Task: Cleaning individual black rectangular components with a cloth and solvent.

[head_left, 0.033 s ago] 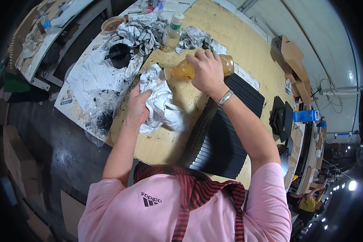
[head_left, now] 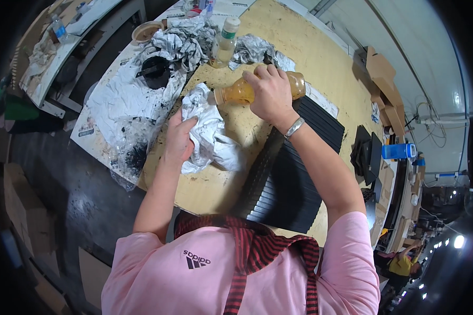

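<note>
My left hand [head_left: 181, 137] is closed around a crumpled white cloth [head_left: 210, 136] with grey smudges, which hangs down over the table. In my right hand [head_left: 271, 97] is a bottle of amber liquid [head_left: 240, 92], tipped nearly onto its side. Its mouth points left, at the upper part of the cloth; whether the two touch I cannot tell. Under my right forearm lies a stack of black ridged strips or panels [head_left: 294, 173]. Just beyond the bottle stands an upright clear bottle [head_left: 225, 44] with a white cap and green label.
Stained rags [head_left: 184, 44] are heaped at the back of the wooden table [head_left: 278, 31]. At the left, a black container [head_left: 156, 72] sits on a white, black-smeared cloth [head_left: 115, 97]. Dark flat pieces [head_left: 367, 152] and a blue bottle [head_left: 398, 151] are at the right. Cardboard [head_left: 386, 79] leans by the wall.
</note>
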Tool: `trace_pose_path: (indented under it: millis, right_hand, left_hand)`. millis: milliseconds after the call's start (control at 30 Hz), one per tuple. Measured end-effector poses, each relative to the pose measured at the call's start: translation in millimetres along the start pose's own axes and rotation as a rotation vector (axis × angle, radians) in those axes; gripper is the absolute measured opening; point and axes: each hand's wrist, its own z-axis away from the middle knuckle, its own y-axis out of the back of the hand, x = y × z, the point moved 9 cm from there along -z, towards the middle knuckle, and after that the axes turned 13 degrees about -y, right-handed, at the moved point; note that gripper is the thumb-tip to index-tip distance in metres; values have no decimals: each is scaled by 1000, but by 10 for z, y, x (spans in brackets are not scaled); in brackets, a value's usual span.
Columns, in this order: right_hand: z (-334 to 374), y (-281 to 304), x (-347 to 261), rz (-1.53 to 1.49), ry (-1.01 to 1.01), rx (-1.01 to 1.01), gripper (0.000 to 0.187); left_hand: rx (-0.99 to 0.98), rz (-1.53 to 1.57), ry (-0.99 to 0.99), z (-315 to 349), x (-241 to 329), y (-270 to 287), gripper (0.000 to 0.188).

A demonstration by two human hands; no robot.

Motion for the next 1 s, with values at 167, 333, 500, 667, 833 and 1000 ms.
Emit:
trace_pose_path:
  millis: [167,333,500,667,833,1000]
  right_hand:
    - [69,-14,-63,-10,25,-50,41]
    - [46,-108,4,22,8,-69,36]
    - [-18,-285,209,-64,-141,-114,37]
    - [-105,-528,559,-438,-519,-248,62]
    - [41,-898,941,-991,-693,-268,73]
    - [100,-1160,1100,-1107,-719,-211,76]
  left_hand:
    - [-24,-41,-27,-17,-49,31,46]
    - [-29,-60,-11,-9,-36,-42,48]
    - [-40,-59,-1,-1,7,-81,49]
    - [-6,-44,-18,99,85,-51,43]
    - [-45,10,-6,158,1,-172,47]
    - [-81,-46,13,295,44,-183,46]
